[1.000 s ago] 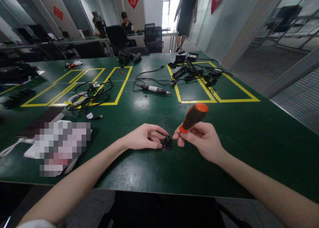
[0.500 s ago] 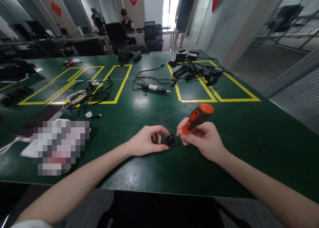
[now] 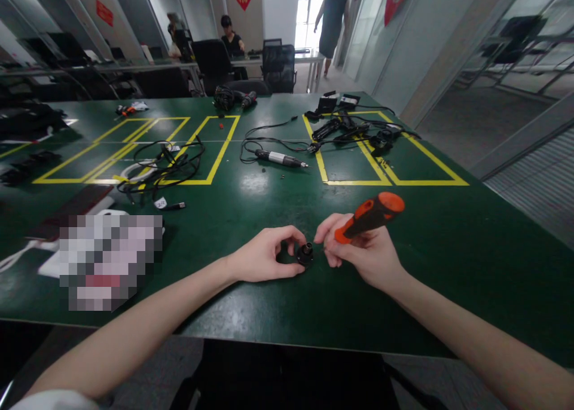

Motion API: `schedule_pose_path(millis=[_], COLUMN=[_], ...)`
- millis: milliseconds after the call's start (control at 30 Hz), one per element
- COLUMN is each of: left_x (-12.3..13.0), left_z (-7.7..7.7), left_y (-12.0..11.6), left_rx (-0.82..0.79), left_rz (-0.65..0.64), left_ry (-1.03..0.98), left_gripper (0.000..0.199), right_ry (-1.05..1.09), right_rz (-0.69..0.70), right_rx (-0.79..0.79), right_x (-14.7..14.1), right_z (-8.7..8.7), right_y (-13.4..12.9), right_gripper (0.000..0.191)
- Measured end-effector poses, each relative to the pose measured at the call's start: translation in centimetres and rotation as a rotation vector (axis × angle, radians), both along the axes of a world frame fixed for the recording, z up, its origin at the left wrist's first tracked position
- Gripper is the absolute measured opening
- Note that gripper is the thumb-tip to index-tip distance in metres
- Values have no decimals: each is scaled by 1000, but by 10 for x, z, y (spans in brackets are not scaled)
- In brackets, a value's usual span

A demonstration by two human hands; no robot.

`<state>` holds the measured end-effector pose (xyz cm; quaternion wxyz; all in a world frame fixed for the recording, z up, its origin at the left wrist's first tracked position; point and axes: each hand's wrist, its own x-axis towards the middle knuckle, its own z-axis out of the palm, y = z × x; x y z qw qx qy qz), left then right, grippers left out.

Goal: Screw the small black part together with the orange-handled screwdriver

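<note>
Between the thumb and fingers of my left hand (image 3: 269, 254) is a small black round part (image 3: 305, 256) with a short upright metal-rimmed neck, resting on the green table (image 3: 251, 314). My right hand (image 3: 363, 245) is closed round an orange and dark grey screwdriver (image 3: 370, 216), whose handle tilts up to the right. Its tip end points down-left toward the round part; the shaft is mostly hidden by the fingers, and I cannot tell whether it touches the part.
Beyond my hands lies a black and silver electric screwdriver (image 3: 280, 158) with its cord. Coiled cables (image 3: 179, 165) are at left, above a blurred-out pale packet (image 3: 112, 257). Black cables and adapters (image 3: 345, 126) lie at back right. A seated person (image 3: 232, 42) and a walking person (image 3: 332, 24) are farther off.
The screwdriver handle has tipped further right and lower, with my right hand shifting slightly. My left hand stays at the round part. The walking person is a little farther away.
</note>
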<state>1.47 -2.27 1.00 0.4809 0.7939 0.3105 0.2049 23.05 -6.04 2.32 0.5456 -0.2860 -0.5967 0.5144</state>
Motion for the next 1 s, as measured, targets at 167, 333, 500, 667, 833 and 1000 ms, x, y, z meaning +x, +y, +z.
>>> schedule_pose_path(millis=[167, 333, 500, 667, 833, 1000], left_x=[0, -1, 0, -1, 0, 0], left_z=[-2, 1, 3, 2, 3, 3], left_y=[0, 0, 0, 1, 1, 1], left_rx=[-35, -50, -91, -103, -118, -107], left_rz=[15, 14, 10, 4, -1, -5], left_ry=[-28, -21, -35, -34, -44, -43], left_gripper=[35, 34, 30, 31, 28, 31], right_ry=[-17, -43, -9, -34, -29, -52], right_rz=[-46, -80, 12, -11, -33, -7], right_rx=[-25, -52, -33, -44, -28, -10], right_x=[2, 3, 1, -1, 0, 3], right_z=[-1, -1, -1, 0, 3, 0], right_y=[-1, -1, -2, -3, 0, 0], right_gripper=[16, 21, 25, 25, 26, 18])
